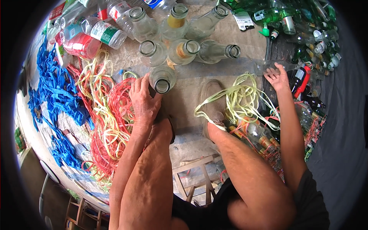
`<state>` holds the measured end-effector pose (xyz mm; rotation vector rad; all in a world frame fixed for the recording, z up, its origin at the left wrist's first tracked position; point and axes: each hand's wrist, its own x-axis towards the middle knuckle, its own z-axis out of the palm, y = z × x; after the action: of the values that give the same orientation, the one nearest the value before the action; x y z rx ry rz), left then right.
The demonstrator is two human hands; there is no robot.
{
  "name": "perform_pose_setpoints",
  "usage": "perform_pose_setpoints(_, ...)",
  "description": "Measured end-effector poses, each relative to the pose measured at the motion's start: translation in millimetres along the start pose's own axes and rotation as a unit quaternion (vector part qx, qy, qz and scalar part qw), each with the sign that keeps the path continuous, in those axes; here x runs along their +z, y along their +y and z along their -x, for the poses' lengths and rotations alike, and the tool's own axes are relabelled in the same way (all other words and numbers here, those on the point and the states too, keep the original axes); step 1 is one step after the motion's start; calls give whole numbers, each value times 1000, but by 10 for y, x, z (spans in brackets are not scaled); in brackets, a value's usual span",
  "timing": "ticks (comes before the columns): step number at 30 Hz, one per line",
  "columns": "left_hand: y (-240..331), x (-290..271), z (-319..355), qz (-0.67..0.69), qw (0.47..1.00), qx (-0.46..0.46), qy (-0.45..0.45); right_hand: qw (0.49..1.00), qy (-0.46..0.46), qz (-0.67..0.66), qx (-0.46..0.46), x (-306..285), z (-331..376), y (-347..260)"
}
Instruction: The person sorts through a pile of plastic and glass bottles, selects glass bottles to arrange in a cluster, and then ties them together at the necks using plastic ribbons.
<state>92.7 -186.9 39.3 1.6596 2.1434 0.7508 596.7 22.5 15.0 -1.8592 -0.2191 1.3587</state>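
Observation:
My left hand (pixel 143 97) grips the side of a clear glass bottle (pixel 168 73), thumb and fingers against its left edge. The bottle's open mouth points toward me. It is the nearest of several clear glass bottles (pixel 151 57) grouped at the top middle, some with yellowish bands round their necks. Out to the right, my right hand (pixel 278 78) is palm up, with its fingers curled at a clear bottle (pixel 260 68) lying sideways. That bottle is see-through and slightly blurred, so the exact contact is hard to make out.
Red and yellow plastic strapping (pixel 111 119) and blue strips (pixel 61 92) lie left. Pale green strapping (pixel 245 94) covers ground beside my shoe (pixel 213 97). Plastic bottles (pixel 103 32) fill the upper left, green bottles (pixel 272 15) the upper right. A wooden stool (pixel 197 165) stands between my legs.

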Motion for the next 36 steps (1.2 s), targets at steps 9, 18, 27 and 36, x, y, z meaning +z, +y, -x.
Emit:
perform_pose_setpoints(9,19,61,3,-6,1000,11,1,934,-286,131,-171,491,1045,-27)
perform_pose_setpoints(18,33,67,4,4,1000,10,0,852,-373,247,-272,913,1822,368)
perform_pose_setpoints(27,25,67,11,2,1000,4,-8,723,-406,348,-438,1245,2106,836)
perform_pose_setpoints(36,35,88,8,11,1000,-8,-1,627,-414,341,-565,1648,2126,997)
